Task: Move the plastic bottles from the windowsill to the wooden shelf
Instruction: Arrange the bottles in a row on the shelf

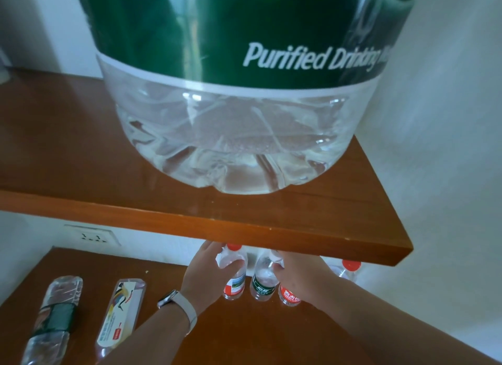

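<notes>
A huge clear water jug (244, 106) with a green label stands on the upper wooden shelf (271, 228). Under that shelf, three small plastic bottles stand side by side on a lower wooden surface (244, 332). My left hand (206, 277) is closed around the left one, a red-capped bottle (235, 280) with a red and white label. My right hand (298, 275) is closed over the top of the right one, a red-labelled bottle (289, 296), hiding its cap. Between them stands a green-labelled bottle (262, 283), touching my right thumb.
Another red-capped bottle (350, 268) stands further right, partly hidden by the shelf edge. Two bottles lie flat at the left: one with a dark green label (51, 318), one with a white and yellow label (122, 313). A wall socket (92, 237) is behind them.
</notes>
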A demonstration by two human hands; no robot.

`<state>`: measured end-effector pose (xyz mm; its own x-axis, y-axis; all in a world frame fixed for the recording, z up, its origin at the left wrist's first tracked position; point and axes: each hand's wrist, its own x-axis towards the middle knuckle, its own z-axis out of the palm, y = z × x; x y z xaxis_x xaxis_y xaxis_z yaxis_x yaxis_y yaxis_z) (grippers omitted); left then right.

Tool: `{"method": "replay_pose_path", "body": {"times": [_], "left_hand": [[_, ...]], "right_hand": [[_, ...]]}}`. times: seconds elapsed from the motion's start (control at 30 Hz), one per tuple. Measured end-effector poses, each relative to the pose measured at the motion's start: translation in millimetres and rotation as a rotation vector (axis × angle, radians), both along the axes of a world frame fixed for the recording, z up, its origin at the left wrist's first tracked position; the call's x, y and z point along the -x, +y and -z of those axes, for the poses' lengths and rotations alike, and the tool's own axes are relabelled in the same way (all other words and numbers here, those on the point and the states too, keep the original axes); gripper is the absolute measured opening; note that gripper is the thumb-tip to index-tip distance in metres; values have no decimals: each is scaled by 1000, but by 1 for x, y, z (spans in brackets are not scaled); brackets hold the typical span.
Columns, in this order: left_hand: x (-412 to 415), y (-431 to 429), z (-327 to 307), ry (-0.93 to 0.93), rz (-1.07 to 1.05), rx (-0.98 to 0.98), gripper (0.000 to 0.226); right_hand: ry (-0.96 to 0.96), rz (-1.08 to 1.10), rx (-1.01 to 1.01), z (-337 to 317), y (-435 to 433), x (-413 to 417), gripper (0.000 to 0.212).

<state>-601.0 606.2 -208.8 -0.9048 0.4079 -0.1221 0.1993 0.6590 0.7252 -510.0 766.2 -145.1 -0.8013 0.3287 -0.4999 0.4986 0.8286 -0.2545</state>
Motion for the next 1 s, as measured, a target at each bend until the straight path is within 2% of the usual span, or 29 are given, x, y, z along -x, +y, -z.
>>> {"method": "replay_pose_path", "body": {"times": [0.07, 0.2, 0.33, 0.43, 0.53, 0.63, 0.7, 0.8, 0.9, 1.0], "left_hand": [[3, 0, 3, -37, -11, 18, 54], [5, -2, 4, -67, -7, 27, 51], [4, -4, 5, -69, -16, 3, 44], [2, -7, 3, -44, 21, -26, 34], [2, -13, 5, -9, 62, -43, 42], [0, -20, 3, 27, 54, -25, 64], [-2, -26, 2, 71, 46, -20, 70], [-8, -36, -2, 123, 70, -5, 72], [-18, -55, -4, 159, 95, 42, 70], [-30, -79, -4, 229, 150, 119, 69]], "right_hand": [[116, 35, -90, 9, 2, 3, 38], [35, 19, -109, 15, 5, 3, 42], [45, 2, -119, 23, 9, 1, 43], [179, -35, -144, 16, 8, -4, 41], [128, -48, -15, 9, 8, -10, 42], [386, -100, -198, 7, 10, -21, 37], [510, -166, -191, 4, 8, -32, 39], [582, -296, -199, 3, 4, -49, 48], [635, -367, -272, 11, -9, -65, 40], [599, -395, -254, 21, -22, -76, 38]]}}
